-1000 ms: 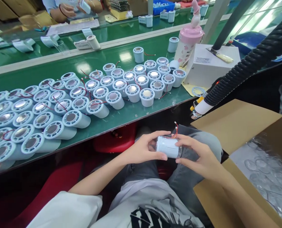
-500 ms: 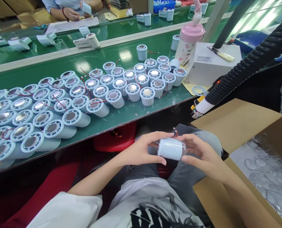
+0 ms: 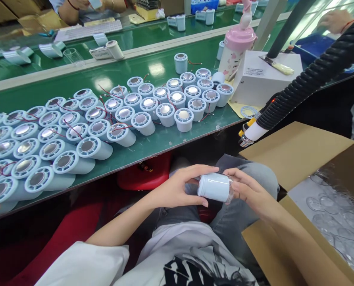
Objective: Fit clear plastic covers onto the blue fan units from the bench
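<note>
Above my lap, my left hand [image 3: 181,188] is closed around a light blue cylinder [image 3: 214,186], thumb below and fingers above. The cylinder lies sideways, its ridged end toward my left palm. At its right end is a clear plastic cover [image 3: 231,194], which the fingertips of my right hand [image 3: 251,192] pinch. How far this cover reaches over the cylinder I cannot tell. Several similar light blue cylinders [image 3: 183,120] with round metal discs on top stand or lean in rows on the green bench [image 3: 165,149], many with thin red and black wires.
A cardboard box [image 3: 299,155] holding clear plastic pieces [image 3: 328,210] is open at my right. Beyond the bench edge hangs a black ribbed hose [image 3: 296,87], near a grey metal box [image 3: 266,79] and a pink-lidded cup [image 3: 236,47]. A co-worker's hands [image 3: 78,4] show across the bench.
My right hand has shifted its fingers onto the clear cover, closing in on it. The wires above the cylinder are out of sight now. My left hand stays almost still.
</note>
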Action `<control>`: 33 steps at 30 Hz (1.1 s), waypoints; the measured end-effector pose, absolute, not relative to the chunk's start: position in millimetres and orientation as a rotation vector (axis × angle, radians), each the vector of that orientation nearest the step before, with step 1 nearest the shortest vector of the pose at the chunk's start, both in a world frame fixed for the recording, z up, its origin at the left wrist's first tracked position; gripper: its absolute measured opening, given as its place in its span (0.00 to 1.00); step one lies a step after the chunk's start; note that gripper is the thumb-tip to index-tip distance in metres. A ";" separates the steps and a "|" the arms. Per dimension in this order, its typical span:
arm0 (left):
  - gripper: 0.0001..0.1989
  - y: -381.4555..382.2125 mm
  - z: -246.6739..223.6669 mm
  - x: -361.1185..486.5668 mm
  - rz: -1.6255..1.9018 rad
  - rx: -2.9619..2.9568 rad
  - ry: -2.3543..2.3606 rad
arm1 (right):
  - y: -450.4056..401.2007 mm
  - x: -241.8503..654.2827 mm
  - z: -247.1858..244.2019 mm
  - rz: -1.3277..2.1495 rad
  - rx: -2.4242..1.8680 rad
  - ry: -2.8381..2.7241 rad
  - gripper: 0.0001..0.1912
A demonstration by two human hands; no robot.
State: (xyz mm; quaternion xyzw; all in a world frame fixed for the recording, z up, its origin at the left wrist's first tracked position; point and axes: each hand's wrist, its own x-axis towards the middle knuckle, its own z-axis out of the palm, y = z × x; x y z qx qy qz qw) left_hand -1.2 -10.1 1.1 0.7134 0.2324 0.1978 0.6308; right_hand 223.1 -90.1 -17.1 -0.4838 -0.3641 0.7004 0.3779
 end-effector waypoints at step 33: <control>0.34 -16.2 3.4 -4.7 0.320 1.281 0.619 | -95.5 222.5 -26.4 0.768 -1.096 -1.911 0.33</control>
